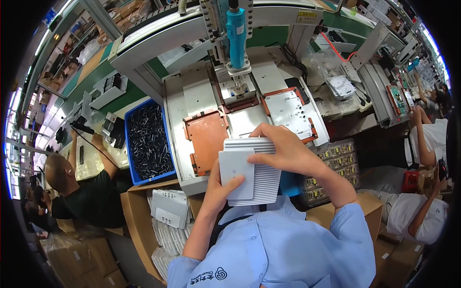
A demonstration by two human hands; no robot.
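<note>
At the bottom of the frame, below the person's light blue shirt, an open brown cardboard carton (139, 225) at lower left holds more stacked white ribbed covers (169, 207). Just above the shirt, at centre frame, both hands meet on a white ribbed rectangular plastic cover (261, 178). The left hand (218, 189) comes up from below with its thumb pressed on the smooth flat white panel (236, 174) that lies over the cover's left part. The right hand (288, 152) reaches in from the right, fingers curled over the cover's top edge and one finger laid across the panel's right side. Both hands are closed on the piece, holding it up above the near edge of the workstation.

The cover is pale, with fine parallel ribs running across it; the panel is plain with a small dot near its middle.

Beyond it lies a white metal work table (192, 103) carrying an orange-brown fixture plate (207, 139) left of centre and a perforated white plate (287, 113) to the right. A blue plastic bin of small dark parts (148, 141) stands at the left. Farther up, a teal upright power screwdriver (236, 31) hangs over the fixture. Other people work at the frame's left and right edges of a crowded factory hall.
</note>
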